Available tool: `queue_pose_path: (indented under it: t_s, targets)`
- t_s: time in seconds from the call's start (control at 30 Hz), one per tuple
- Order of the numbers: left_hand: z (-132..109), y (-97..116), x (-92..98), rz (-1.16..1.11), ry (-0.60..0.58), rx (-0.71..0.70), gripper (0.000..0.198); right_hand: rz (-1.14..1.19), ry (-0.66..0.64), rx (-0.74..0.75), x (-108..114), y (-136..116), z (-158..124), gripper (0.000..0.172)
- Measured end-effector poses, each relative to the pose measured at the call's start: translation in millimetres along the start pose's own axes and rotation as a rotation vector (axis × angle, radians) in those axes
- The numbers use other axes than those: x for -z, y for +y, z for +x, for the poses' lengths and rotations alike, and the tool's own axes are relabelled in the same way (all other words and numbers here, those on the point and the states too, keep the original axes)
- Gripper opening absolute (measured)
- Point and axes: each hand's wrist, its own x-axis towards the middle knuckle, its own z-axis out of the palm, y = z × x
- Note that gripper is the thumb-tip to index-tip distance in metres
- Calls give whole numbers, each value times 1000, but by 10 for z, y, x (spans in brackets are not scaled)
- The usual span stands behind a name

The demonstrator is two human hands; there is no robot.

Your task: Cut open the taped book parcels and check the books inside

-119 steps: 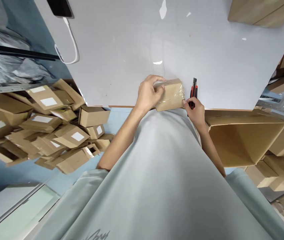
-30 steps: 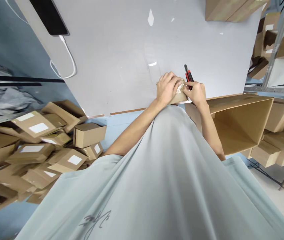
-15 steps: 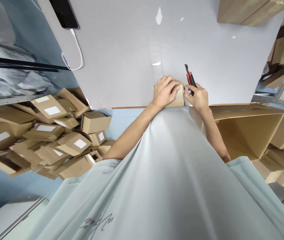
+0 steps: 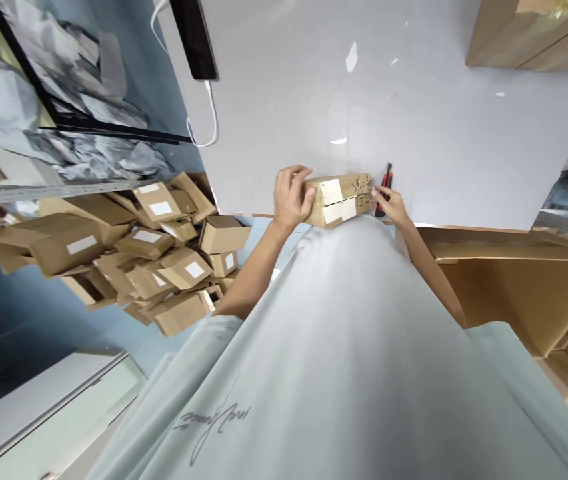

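Observation:
A small brown cardboard box with white labels and dark handwriting lies at the table's front edge, close against my shirt. My left hand grips its left end, thumb on the near side and fingers arched around the far corner. By the box's right end, my right hand is closed around a red and black utility knife, which points away from me. The right thumb and fingertips are at the box's end; whether they press on it I cannot tell.
A black phone on a white cable lies at the table's back left. Taped cartons stand back right. Many cardboard boxes are heaped below on the left. A large open carton stands below the table's right front.
The box has turned, so its labelled and written side now shows. My left hand has shifted to its left end. The knife has swung more upright. The whole view has shifted.

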Motion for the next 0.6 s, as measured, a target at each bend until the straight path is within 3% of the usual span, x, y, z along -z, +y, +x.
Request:
queue_pose_path:
  t_s: [0.1,0.17,0.27,0.37,0.47,0.6]
  targets:
    - [-143,-55,107,-23,152,139,74,66,-65,98,-170,-81,11,53]
    - [-222,11,142,-72,191,226,67,39,-47,125,-221,-147,-7,54]
    - [-290,153,159,-187,152,276,63,-76,33,155,-203,-233,-33,53]
    - [-288,231,144,-263,66,242,72,-185,150,229,-102,-321,-71,43]
    - [-223,232,103,-291,7,227,79,-291,288,317,16,-438,-143,39]
    - [-97,212,14,-349,11,253,70,-394,388,402,115,-606,-263,41]
